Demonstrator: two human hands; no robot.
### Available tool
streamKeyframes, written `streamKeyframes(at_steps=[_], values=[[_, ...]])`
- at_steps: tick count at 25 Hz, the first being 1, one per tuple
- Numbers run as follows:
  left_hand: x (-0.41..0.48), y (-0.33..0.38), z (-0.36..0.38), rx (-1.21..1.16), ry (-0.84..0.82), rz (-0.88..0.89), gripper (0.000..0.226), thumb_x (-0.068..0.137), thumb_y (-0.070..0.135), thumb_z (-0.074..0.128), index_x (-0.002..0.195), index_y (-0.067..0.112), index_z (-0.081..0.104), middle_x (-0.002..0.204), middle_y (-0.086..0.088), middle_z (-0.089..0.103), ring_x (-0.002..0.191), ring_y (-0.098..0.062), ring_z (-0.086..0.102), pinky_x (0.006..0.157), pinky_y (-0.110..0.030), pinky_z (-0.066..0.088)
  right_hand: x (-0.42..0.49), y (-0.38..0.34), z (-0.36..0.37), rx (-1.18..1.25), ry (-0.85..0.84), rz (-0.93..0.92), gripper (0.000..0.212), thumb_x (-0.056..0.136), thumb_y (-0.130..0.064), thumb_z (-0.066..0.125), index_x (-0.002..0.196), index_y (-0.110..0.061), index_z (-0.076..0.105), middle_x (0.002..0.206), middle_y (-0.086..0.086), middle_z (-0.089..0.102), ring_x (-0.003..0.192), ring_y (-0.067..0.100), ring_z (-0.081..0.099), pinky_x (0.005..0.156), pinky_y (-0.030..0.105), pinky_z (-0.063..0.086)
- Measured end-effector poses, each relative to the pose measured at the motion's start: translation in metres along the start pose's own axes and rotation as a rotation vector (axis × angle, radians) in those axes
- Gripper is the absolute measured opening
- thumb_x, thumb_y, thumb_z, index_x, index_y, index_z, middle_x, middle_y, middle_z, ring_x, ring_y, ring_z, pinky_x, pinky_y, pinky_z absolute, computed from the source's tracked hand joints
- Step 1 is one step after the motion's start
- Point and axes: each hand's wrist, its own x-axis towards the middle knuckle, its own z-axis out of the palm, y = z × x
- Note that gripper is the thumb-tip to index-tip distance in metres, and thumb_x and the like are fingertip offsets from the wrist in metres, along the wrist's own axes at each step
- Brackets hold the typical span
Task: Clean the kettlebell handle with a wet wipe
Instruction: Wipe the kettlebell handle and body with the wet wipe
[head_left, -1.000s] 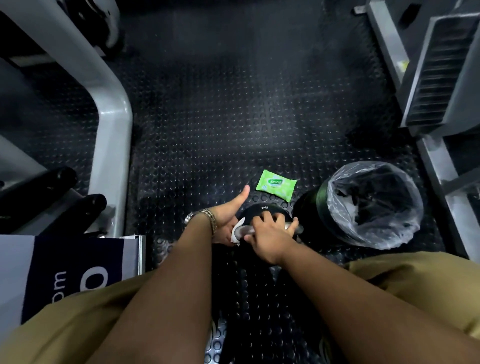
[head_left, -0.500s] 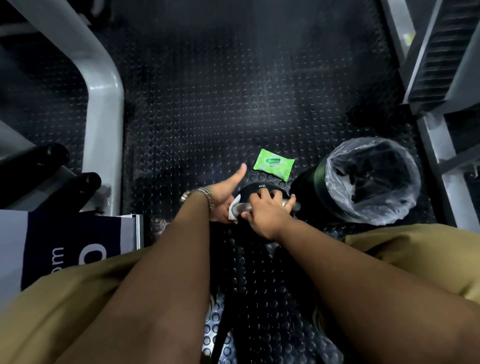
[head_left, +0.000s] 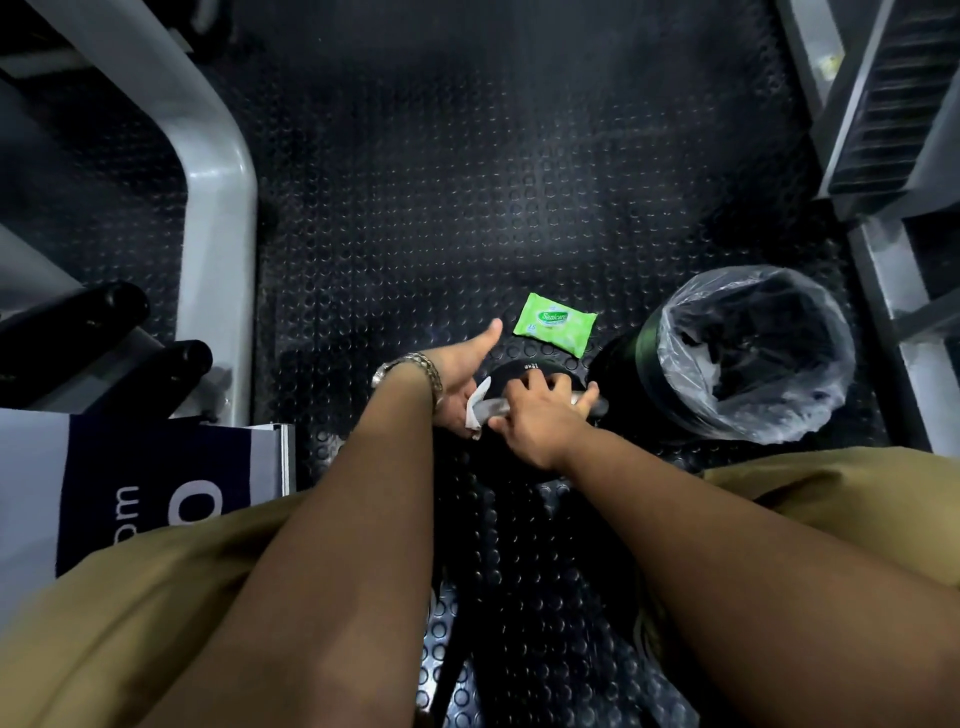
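The left hand sits at the handle's left end with its thumb stuck straight out. Its fingers are hidden, so its grip cannot be told. The wipe is wrapped round the handle of the kettlebell, which stands on the floor near the person. The right hand has its grip curled tight over wipe and handle. Wiping seems under way; the next move calls for sliding the wipe right, toward the bare end. The pack lies just beyond, and the bin stands right.
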Motion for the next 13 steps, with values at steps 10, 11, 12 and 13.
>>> streamKeyframes(at_steps=[10, 11, 12, 13], values=[[0.014, -0.023, -0.018, 0.027, -0.042, 0.004, 0.11, 0.054, 0.105, 0.051, 0.103, 0.008, 0.069, 0.093, -0.01, 0.07, 0.083, -0.022, 0.061, 0.092, -0.032, 0.053, 0.0, -0.001, 0.0, -0.005, -0.015, 0.011, 0.047, 0.102, -0.055, 0.043, 0.135, -0.022, 0.045, 0.152, 0.006, 0.03, 0.142, 0.039, 0.021, 0.112, 0.079, 0.0], [0.011, -0.018, -0.02, 0.055, -0.053, -0.009, 0.113, 0.052, 0.105, 0.052, 0.106, 0.008, 0.069, 0.098, -0.011, 0.071, 0.087, -0.023, 0.062, 0.093, -0.033, 0.053, 0.0, -0.001, -0.001, -0.006, -0.015, 0.012, 0.047, 0.103, -0.055, 0.042, 0.135, -0.022, 0.045, 0.151, 0.006, 0.031, 0.142, 0.039, 0.022, 0.112, 0.079, 0.001], [0.012, -0.017, -0.017, 0.078, -0.039, 0.001, 0.109, 0.054, 0.105, 0.05, 0.102, 0.009, 0.072, 0.095, -0.01, 0.072, 0.083, -0.021, 0.063, 0.087, -0.032, 0.054, -0.001, -0.001, -0.001, -0.005, -0.012, 0.011, 0.047, 0.103, -0.055, 0.042, 0.135, -0.021, 0.045, 0.15, 0.006, 0.032, 0.141, 0.039, 0.022, 0.112, 0.079, 0.002], [0.012, -0.018, -0.01, 0.078, -0.045, 0.027, 0.1, 0.06, 0.103, 0.048, 0.092, 0.013, 0.075, 0.087, -0.008, 0.071, 0.073, -0.019, 0.062, 0.077, -0.03, 0.054, -0.001, -0.001, -0.002, 0.0, -0.012, 0.01, 0.046, 0.103, -0.055, 0.042, 0.135, -0.021, 0.045, 0.15, 0.006, 0.032, 0.141, 0.039, 0.022, 0.112, 0.079, 0.001]])
